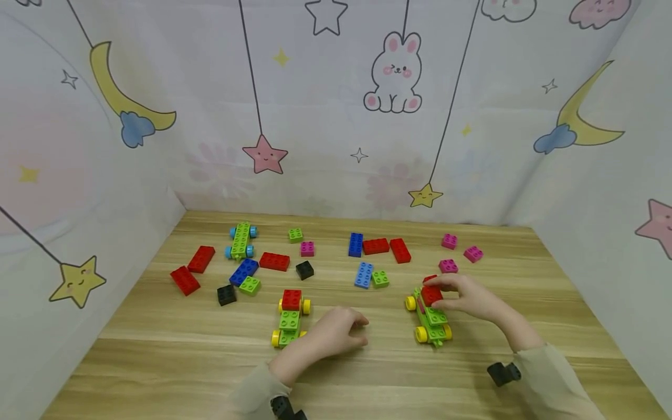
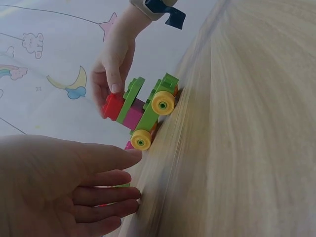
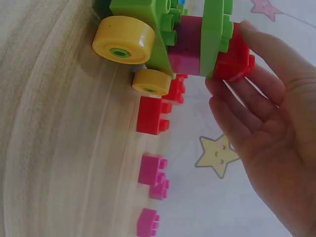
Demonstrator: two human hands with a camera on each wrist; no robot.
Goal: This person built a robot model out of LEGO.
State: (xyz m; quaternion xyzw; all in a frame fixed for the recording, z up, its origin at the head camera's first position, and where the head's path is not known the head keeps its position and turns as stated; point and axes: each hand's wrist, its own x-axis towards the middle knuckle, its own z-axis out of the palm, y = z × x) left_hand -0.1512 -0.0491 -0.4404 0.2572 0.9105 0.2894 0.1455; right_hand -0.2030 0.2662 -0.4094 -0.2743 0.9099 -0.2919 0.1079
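My right hand [image 1: 475, 297] pinches a red brick [image 1: 433, 296] on top of a green toy car [image 1: 437, 333] with yellow wheels. Between the car's base and its raised green plate [image 3: 211, 37] sits a magenta brick [image 3: 186, 47], seen in the right wrist view. The car stands on the table with its wheels down. To its left, my left hand [image 1: 338, 333] hovers low or rests at the table, fingers loosely bent and holding nothing; contact cannot be told. Beside that hand stands a second green car [image 1: 290, 322] with yellow wheels and a red brick [image 1: 291, 300] on it, partly covered by the hand.
A green car base [image 1: 241, 239] with blue wheels stands at the back left of the wooden table [image 1: 367, 385]. Loose red, blue, black, green and magenta bricks lie across the back, among them a light blue brick [image 1: 364, 275] and a magenta brick [image 1: 448, 266]. Printed cloth walls enclose the table.
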